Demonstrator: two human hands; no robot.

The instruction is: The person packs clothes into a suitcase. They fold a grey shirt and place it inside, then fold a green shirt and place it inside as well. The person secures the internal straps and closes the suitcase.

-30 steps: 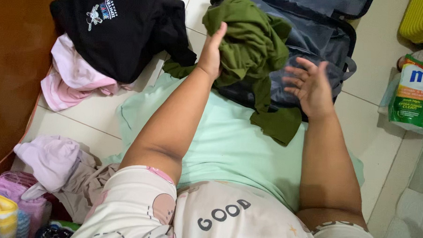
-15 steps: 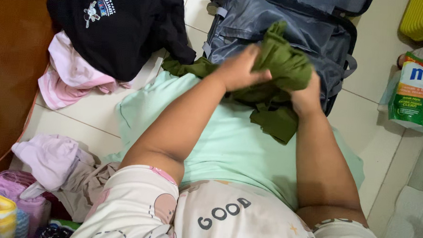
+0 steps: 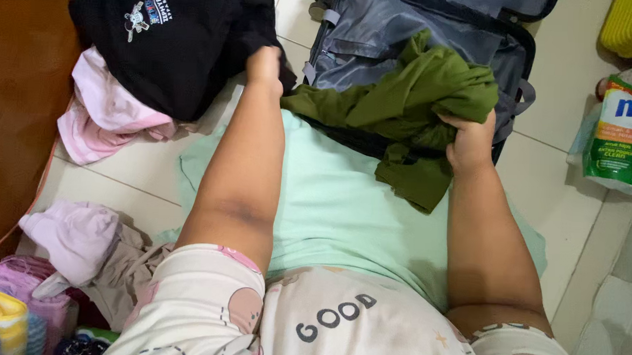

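An olive green garment (image 3: 417, 97) is stretched across the near edge of an open grey suitcase (image 3: 377, 26). My left hand (image 3: 264, 62) grips its left end, close to a black garment (image 3: 174, 39). My right hand (image 3: 470, 139) clutches the bunched right part, with a fold of the green cloth hanging down below it. A mint green cloth (image 3: 343, 206) lies spread on the tiled floor under both forearms.
Pink clothes (image 3: 101, 121) lie under the black garment at the left. Lilac and beige clothes (image 3: 76, 239) and folded coloured items (image 3: 3, 313) sit at lower left. A green and white detergent pack (image 3: 622, 132) stands at right, a yellow case (image 3: 629, 27) at top right.
My hands were close together on the bunched green garment; the left hand has moved left toward the black garment, pulling the green cloth out wide. A second ago my right hand was open.
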